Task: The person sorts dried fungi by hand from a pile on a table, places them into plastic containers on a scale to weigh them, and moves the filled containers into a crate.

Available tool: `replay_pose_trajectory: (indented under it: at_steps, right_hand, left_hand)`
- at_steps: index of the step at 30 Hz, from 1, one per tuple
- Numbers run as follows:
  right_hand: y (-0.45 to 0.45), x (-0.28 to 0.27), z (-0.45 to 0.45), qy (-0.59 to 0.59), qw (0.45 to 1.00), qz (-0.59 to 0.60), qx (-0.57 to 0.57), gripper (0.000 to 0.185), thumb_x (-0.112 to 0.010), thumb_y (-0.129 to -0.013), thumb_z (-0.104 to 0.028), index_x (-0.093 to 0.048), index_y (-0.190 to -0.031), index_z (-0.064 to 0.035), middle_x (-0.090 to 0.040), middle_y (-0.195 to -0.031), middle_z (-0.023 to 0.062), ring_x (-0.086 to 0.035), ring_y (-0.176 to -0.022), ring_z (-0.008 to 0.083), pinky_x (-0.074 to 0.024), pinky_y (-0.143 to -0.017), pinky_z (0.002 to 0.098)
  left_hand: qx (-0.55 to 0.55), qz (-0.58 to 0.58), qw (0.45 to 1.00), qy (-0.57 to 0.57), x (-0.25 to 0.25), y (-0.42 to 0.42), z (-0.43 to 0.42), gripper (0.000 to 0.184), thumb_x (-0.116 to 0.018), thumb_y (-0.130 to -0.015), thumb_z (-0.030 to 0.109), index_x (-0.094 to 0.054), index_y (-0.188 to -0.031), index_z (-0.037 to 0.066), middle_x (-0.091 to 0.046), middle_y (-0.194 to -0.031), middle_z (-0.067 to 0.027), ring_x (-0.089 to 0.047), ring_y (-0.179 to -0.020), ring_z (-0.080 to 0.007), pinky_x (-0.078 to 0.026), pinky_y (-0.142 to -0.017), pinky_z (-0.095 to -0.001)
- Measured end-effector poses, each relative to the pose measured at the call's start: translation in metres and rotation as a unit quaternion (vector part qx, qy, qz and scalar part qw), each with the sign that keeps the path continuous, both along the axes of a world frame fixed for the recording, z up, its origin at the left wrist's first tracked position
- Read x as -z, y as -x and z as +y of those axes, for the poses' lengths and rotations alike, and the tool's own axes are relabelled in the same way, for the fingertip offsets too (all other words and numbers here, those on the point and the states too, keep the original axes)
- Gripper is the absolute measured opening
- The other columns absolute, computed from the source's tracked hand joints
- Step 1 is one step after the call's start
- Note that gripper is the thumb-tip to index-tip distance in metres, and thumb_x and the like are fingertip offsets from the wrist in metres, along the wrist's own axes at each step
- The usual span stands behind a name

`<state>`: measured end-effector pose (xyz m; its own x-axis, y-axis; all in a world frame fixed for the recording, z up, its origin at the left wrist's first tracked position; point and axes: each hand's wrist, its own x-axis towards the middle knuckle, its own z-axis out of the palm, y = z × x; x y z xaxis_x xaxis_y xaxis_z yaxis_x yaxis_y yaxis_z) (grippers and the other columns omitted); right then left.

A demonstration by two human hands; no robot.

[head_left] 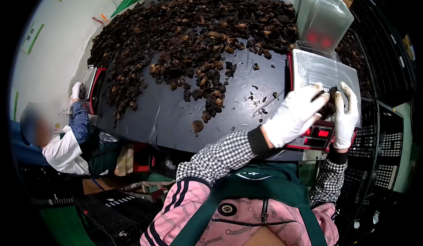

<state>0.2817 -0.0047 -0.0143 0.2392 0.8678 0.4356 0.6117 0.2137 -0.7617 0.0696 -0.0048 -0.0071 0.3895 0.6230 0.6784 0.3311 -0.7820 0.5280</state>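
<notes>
Both my hands wear white gloves and meet over a digital scale [323, 133] with red number displays. A small clump of dark wood ear mushrooms [327, 108] lies between them, partly covered by fingers. My left hand [296, 116] curls over the clump from the left, palm down. From the right, my right hand [346, 117] closes against the same clump with its thumb and fingers. Clear plastic [313, 72] lies on the scale's pale platform under the hands; its exact shape is hard to make out.
A large heap of wood ear mushrooms [194, 34] spreads over the dark table [176, 127]. Stacked clear plastic containers [324, 19] stand behind the scale. Black crates [390, 144] are at the right. A co-worker [66, 147] reaches to another scale [94, 89] at left.
</notes>
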Motion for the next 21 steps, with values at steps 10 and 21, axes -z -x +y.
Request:
replay_pose_trajectory:
  at_steps: [10, 21]
  right_hand:
    - [0.074, -0.01, -0.043, -0.106, 0.99, 0.085, -0.041, 0.026, -0.054, -0.099, 0.005, -0.065, -0.122, 0.0028, -0.066, -0.125, 0.0153, -0.063, -0.118, 0.0248, -0.0505, -0.103, 0.035]
    - [0.193, 0.082, -0.078, 0.423, 0.528, 0.651, -0.344, 0.057, -0.042, -0.11, -0.047, -0.045, -0.148, -0.0049, -0.06, -0.132, 0.0121, -0.068, -0.107, 0.022, -0.0601, -0.083, 0.0379]
  left_hand:
    - [-0.441, 0.214, 0.866, 0.103, 0.103, 0.197, -0.061, 0.037, -0.075, -0.083, 0.01, -0.068, -0.12, 0.007, -0.061, -0.133, -0.0185, -0.057, -0.12, -0.0363, -0.046, -0.103, -0.0439]
    - [-0.287, 0.016, 0.947, 0.143, 0.066, 0.149, -0.104, 0.032, -0.072, -0.086, 0.0, -0.073, -0.117, 0.007, -0.067, -0.126, -0.014, -0.064, -0.117, -0.03, -0.052, -0.1, -0.0377]
